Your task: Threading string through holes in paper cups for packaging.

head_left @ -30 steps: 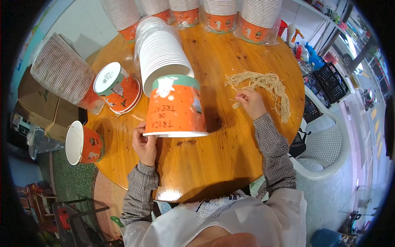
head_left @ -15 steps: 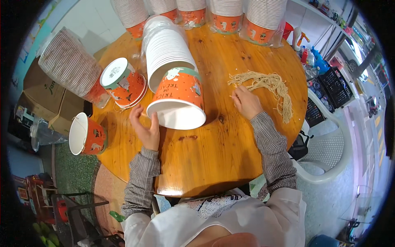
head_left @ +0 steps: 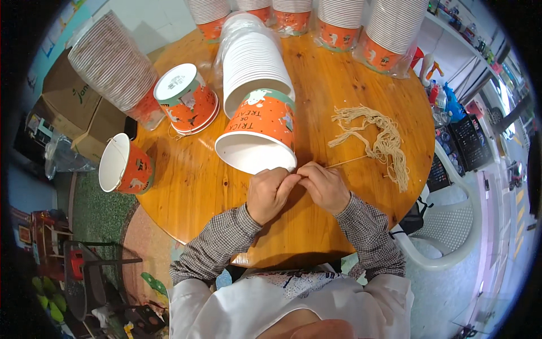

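My left hand (head_left: 270, 193) and my right hand (head_left: 324, 187) meet over the table, fingertips nearly touching. Both pinch a thin beige string (head_left: 348, 162), which runs from my right fingers toward a loose heap of cut strings (head_left: 389, 141) on the right. Most of the piece between my fingers is hidden. Just beyond my left hand, an orange paper bucket (head_left: 264, 120) lies on its side, its white mouth toward me. Behind it, a long nested stack of white paper buckets (head_left: 257, 62) lies in clear plastic.
On the left are an upside-down orange bucket pile (head_left: 186, 101), a tilted bucket with a string handle (head_left: 125, 166) and a wrapped bucket stack (head_left: 116, 65). Several more wrapped stacks (head_left: 339, 25) line the far edge. A white plastic chair (head_left: 446, 226) stands at right.
My right hand has drawn a string leftward from the heap, and my left hand has come right to meet it. The view has shifted slightly.
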{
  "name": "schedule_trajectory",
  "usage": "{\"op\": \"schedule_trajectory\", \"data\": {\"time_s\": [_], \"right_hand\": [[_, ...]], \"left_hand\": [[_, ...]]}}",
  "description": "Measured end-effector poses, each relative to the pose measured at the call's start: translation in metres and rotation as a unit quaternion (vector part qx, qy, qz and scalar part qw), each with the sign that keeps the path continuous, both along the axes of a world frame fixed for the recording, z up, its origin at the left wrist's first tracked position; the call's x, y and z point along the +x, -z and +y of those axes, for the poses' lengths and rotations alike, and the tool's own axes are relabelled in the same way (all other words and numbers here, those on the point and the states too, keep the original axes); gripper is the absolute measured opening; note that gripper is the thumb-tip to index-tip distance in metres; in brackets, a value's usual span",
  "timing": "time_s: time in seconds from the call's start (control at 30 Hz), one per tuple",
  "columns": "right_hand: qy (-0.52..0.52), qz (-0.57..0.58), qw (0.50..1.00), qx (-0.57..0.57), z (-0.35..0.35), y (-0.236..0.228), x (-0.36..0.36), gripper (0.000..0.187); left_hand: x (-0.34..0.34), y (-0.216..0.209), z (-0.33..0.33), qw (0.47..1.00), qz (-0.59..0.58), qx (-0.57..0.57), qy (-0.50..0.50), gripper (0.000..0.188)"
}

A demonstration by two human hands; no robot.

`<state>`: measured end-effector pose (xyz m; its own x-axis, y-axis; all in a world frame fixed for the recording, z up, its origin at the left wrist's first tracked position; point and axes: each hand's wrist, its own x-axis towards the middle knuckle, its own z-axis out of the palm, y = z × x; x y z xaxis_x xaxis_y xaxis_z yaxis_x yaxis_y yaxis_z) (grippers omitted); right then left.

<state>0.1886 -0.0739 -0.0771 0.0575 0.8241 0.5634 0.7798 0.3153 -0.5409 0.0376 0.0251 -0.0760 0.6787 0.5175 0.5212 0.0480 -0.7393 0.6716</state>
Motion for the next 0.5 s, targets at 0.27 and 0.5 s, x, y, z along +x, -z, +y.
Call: {"op": "schedule_trajectory", "data": {"time_s": [0.27, 0.5], "right_hand": [[-0.017, 0.102, 0.994, -0.020, 0.002, 0.009, -0.006, 0.018], [-0.009, 0.190, 0.980, -0.051, 0.000, 0.007, 0.001, 0.014]], "left_hand": [[-0.001, 0.009, 0.001, 0.999, -0.044, 0.017, 0.009, 0.013], [-0.001, 0.014, 0.003, 0.998, -0.052, -0.019, 0.030, 0.008]]}}
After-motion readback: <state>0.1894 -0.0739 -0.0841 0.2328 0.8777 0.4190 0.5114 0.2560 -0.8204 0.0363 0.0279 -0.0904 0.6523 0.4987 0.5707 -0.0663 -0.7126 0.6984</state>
